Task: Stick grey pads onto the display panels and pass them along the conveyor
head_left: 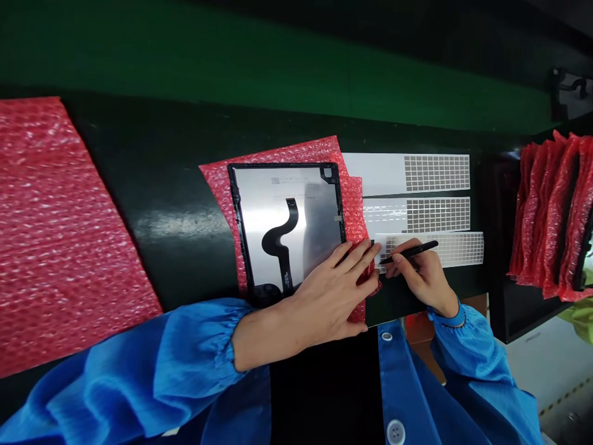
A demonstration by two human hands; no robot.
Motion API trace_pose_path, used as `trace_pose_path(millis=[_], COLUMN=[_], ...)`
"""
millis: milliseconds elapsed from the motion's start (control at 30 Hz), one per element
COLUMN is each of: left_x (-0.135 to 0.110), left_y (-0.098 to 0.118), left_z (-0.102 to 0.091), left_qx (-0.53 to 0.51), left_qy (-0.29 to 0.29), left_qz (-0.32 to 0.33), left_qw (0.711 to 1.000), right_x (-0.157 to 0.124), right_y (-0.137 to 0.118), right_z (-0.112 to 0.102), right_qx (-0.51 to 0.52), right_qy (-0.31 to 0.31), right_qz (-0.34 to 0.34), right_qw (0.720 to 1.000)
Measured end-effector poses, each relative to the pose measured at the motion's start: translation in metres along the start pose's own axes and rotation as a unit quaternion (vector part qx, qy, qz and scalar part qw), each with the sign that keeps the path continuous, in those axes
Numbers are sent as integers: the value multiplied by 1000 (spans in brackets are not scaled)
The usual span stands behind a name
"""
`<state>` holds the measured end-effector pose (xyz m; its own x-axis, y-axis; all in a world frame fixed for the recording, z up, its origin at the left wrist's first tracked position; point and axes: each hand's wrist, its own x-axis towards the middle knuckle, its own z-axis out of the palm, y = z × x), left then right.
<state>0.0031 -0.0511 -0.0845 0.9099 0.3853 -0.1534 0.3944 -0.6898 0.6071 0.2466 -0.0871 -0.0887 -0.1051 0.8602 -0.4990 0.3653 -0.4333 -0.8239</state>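
Observation:
A screen panel (319, 228) with a silver back and black frame lies on a pink bubble-wrap sheet (354, 210). A black ribbon cable (274, 238) curves across its back. My left hand (336, 284) stretches over the panel's lower right corner, its fingers extended to the near end of a label sheet (456, 249). Between the fingers of my right hand (419, 272) is a slim black pen-like tool (421, 248). The tool's lower end points at that sheet, close to my left fingertips. Whether the tip touches the sheet is too small to tell.
Two more sheets of small grey labels, an upper one (437, 173) and a middle one (438, 214), lie behind. A large pink bubble-wrap sheet (69, 247) covers the left side. At the right, several bubble-wrapped items (553, 216) stand in a black bin (509, 309).

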Motion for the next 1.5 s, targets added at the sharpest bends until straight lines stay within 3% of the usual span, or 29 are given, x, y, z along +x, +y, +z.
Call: trace_pose_path(millis=[300,567,800,1367,1500], left_x=[0,1,1,3,-10], left_y=[2,2,3,1,8], left_z=[3,6,8,5,-14], left_qx=[-3,11,14,4,12], left_qy=[-11,-8,-2,5,52], left_qz=[-7,-12,-16,-12,3], left_qw=[1000,1000,1000,1000,999], right_x=[1,5,8,7,15], right_y=[5,-2,0,-3,-26], right_z=[-2,-6,-8,-11,-17], right_qx=[144,61,61,161,196], right_qy=[6,-12,-22,4,43], right_qz=[54,51,59,75,21], right_qw=[988,997,996,984,979])
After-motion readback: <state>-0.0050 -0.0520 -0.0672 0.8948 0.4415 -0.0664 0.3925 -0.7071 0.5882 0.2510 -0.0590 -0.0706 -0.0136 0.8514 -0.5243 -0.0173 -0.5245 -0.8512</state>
